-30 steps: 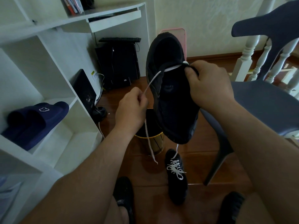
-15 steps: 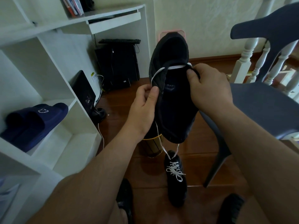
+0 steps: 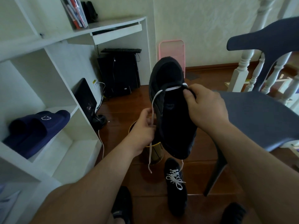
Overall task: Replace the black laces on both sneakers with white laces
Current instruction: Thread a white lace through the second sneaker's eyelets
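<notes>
No text can be read; the books' (image 3: 76,12) spines are too blurred.

Laced sneaker (image 3: 176,186) on floor (image 3: 202,175) beneath held sneaker (image 3: 171,107)

You held the black sneaker (image 3: 173,110) up in front of you, toe pointing away. Your right hand (image 3: 205,107) gripped its right edge, fingers (image 3: 188,94) curled at the eyelets where the white lace (image 3: 174,88) crossed. Your left hand (image 3: 143,128), just left of the sneaker, pinched the lace's free length, which hung down past your wrist. Below the sneaker, on the wooden floor (image 3: 202,175), lay the second sneaker (image 3: 176,188), already laced in white. A yellow-rimmed bin (image 3: 155,151) stood behind the sneaker's heel. A blue chair (image 3: 258,113) sat to the sneaker's right, and navy slippers (image 3: 35,130) rested on a white shelf (image 3: 68,143) well to its left.
</notes>
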A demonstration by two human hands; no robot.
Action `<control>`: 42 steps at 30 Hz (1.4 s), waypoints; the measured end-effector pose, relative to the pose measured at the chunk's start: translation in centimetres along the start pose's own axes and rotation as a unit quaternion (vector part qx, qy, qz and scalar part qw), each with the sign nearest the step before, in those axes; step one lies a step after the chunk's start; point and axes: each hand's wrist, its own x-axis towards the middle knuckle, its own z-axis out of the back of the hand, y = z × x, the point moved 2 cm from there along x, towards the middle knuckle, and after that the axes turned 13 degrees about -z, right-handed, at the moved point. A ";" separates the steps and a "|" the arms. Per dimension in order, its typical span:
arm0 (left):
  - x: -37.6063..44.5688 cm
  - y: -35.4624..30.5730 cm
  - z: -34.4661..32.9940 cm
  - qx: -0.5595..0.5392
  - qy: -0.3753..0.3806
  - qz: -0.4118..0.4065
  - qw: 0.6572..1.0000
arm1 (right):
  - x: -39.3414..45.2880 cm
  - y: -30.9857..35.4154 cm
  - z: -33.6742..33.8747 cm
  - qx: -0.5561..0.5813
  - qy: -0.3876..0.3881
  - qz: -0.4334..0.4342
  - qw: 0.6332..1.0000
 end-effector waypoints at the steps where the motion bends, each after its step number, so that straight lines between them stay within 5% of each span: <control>1: -0.2 0.3 0.0 0.015 0.011 0.016 1.000 | 0.0 -0.3 0.0 0.001 0.003 -0.004 1.000; 4: -0.6 0.2 0.3 0.060 -0.031 -0.007 0.998 | -0.2 -0.8 -0.2 -0.006 0.017 -0.015 1.000; 8: -1.2 -2.2 0.9 0.212 -0.124 -0.168 0.955 | -0.7 -0.8 -0.9 -0.051 0.021 -0.027 0.998; 11: -1.7 -2.5 -0.8 0.301 -0.035 -0.133 0.944 | -1.1 -0.5 -1.4 -0.049 0.030 -0.050 0.997; 14: -1.0 -1.8 -0.9 0.330 -0.096 -0.120 0.931 | -1.7 -0.2 -1.5 -0.029 0.054 -0.059 0.996; 16: -0.5 -1.9 -0.3 0.307 -0.144 -0.127 0.932 | -2.1 0.0 -1.4 0.067 0.092 -0.084 0.990; 20: -0.2 -2.1 0.7 0.292 -0.190 -0.172 0.922 | -1.7 -0.7 -1.1 0.323 0.138 -0.192 0.917; 23: -0.2 -2.0 0.9 0.291 -0.188 -0.184 0.920 | -1.1 -1.9 -2.3 0.242 0.177 -0.172 0.938; 28: -0.1 -1.8 2.1 0.311 -0.213 -0.188 0.907 | -1.5 -3.3 -4.8 0.238 0.303 -0.173 0.907; 33: 0.5 -2.6 4.7 0.284 -0.287 -0.172 0.898 | -1.3 -6.8 -5.5 0.002 0.322 -0.087 0.943; 39: 0.2 -3.3 7.7 0.254 -0.376 -0.167 0.875 | -2.6 -11.4 -6.4 -0.326 0.444 -0.032 0.834; 42: -0.1 -3.6 8.4 0.265 -0.377 -0.165 0.872 | -2.6 -11.2 -5.4 -0.297 0.443 -0.041 0.845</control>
